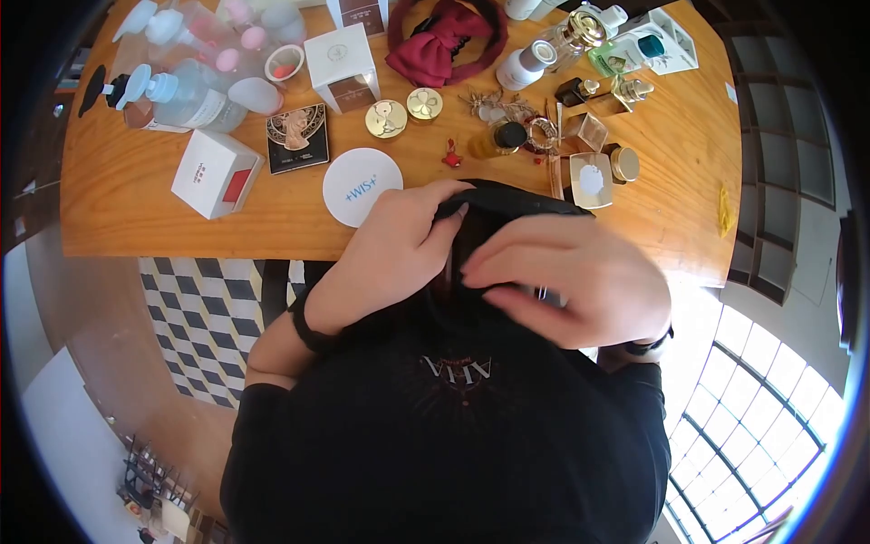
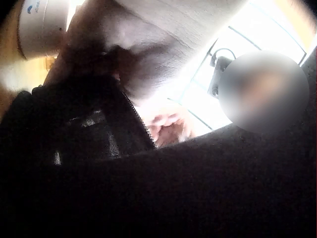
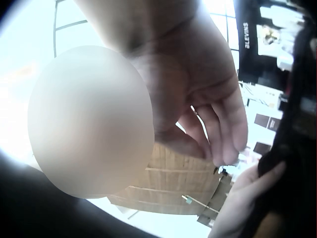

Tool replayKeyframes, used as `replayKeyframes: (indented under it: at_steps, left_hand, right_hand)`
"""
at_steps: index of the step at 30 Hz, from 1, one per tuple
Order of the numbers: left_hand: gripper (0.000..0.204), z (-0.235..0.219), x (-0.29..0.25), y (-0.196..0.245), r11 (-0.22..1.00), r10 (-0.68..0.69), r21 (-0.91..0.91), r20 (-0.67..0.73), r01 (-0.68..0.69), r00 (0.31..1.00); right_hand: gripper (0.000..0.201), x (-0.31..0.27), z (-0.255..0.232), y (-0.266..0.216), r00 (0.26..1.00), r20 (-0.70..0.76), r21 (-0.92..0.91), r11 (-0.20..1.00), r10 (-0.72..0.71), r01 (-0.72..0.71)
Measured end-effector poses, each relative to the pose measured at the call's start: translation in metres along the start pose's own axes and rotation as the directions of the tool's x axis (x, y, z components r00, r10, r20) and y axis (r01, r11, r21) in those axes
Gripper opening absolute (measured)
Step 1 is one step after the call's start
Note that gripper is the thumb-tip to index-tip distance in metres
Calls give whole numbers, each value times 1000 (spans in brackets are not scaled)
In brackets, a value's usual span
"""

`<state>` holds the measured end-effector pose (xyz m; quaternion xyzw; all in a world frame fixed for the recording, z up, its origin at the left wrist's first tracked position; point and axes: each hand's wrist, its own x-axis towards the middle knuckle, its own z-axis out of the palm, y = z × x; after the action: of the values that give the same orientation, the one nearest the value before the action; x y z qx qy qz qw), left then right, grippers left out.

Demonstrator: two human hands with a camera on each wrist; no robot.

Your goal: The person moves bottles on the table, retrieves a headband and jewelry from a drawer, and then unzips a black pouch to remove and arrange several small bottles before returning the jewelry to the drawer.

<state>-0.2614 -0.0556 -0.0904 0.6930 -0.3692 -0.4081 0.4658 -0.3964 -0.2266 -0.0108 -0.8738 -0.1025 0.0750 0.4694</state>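
Note:
A black zippered bag [image 1: 530, 197] is held open against the front edge of the table, close to the person's black shirt. The left hand [image 1: 394, 245] grips the left side of its mouth, thumb over the rim. In the left wrist view, zipper teeth run along the edge of the dark bag [image 2: 89, 129], and mesh shows in it. Over the right side of the opening hovers the right hand [image 1: 589, 276], its fingers loosely bent and nothing visible between them. The right wrist view shows this right hand [image 3: 208, 99] apart from the bag. The bag's inside is mostly dark.
On the wooden table [image 1: 118, 204] lie a white round box [image 1: 362, 187], a white carton [image 1: 217, 174], a dark compact [image 1: 297, 138] and a burgundy bow headband [image 1: 444, 45]. Pump bottles [image 1: 195, 95] crowd the left back. Perfume bottles and a gold-lidded jar [image 1: 623, 164] stand at right.

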Motion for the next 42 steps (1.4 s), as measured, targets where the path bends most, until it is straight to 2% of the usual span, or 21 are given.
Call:
replayKeyframes:
  at_steps: [1, 2, 4, 8, 14, 17, 20, 26, 28, 31, 32, 34, 35, 36, 38, 41, 42]
  left_hand:
    - [24, -2, 0, 3, 998, -60, -28, 33, 61, 998]
    - [24, -1, 1, -2, 1000, -8, -8, 11, 8, 1000]
    - [25, 3, 2, -13, 995, 98, 34, -32, -97, 995]
    - [25, 3, 2, -14, 993, 95, 74, -53, -91, 994]
    - [26, 5, 3, -11, 997, 51, 56, -55, -48, 997]
    - [26, 6, 1, -11, 997, 49, 67, -57, -46, 997]
    - [26, 6, 1, -12, 996, 46, 82, -62, -41, 997]
    - [25, 1, 0, -3, 999, -1, 43, -29, 2, 1000]
    - [25, 1, 0, 0, 999, -36, -22, -12, 35, 999]
    - [23, 7, 1, -13, 984, 166, 82, -95, -158, 982]
    - [23, 7, 1, -11, 989, 134, 80, -88, -127, 987]
    - [23, 6, 0, -7, 995, 71, 77, -75, -65, 995]
    - [23, 7, 0, -7, 995, 73, 80, -81, -66, 994]
    - [23, 7, 0, -7, 994, 75, 84, -87, -68, 993]
    - [22, 8, -1, -8, 994, 74, 88, -95, -66, 993]
    - [22, 9, -1, -8, 994, 65, 95, -96, -56, 993]
    - [22, 9, -2, -8, 993, 62, 104, -93, -53, 994]
  right_hand:
    - [22, 2, 16, 6, 1000, 4, -144, 989, 30, -29]
    - [24, 3, 31, 11, 998, 4, -286, 957, 61, -58]
    - [29, 8, 50, 22, 993, 5, -379, 919, 122, -111]
    - [49, 9, 64, 24, 983, 26, -481, 865, 180, -145]
    - [52, 8, 77, 33, 989, 15, -640, 762, 144, -102]
    - [41, 9, 75, 34, 990, 48, -559, 826, 129, -80]
    - [41, 11, 66, 27, 981, 108, -466, 879, 164, -95]
    - [36, 5, 52, 17, 985, 88, -302, 946, 147, -114]
    - [37, 1, 38, 10, 991, 53, -212, 971, 121, -107]
    - [46, -14, 4, -3, 996, -70, -30, 998, 61, -63]
    - [49, -23, -6, -4, 991, -125, 38, 999, 42, -38]
    - [53, -43, -12, 3, 890, -452, 132, 991, 63, -3]
    - [50, -46, -17, 8, 823, -567, 54, 998, 20, 12]
    - [48, -47, -19, 15, 754, -657, -29, 998, 26, -60]
    - [42, -42, -24, 27, 716, -693, -165, 946, 90, -278]
    - [38, -26, -20, 48, 773, -631, -323, 884, 66, -339]
    - [37, -23, -17, 53, 794, -599, -319, 880, 102, -353]
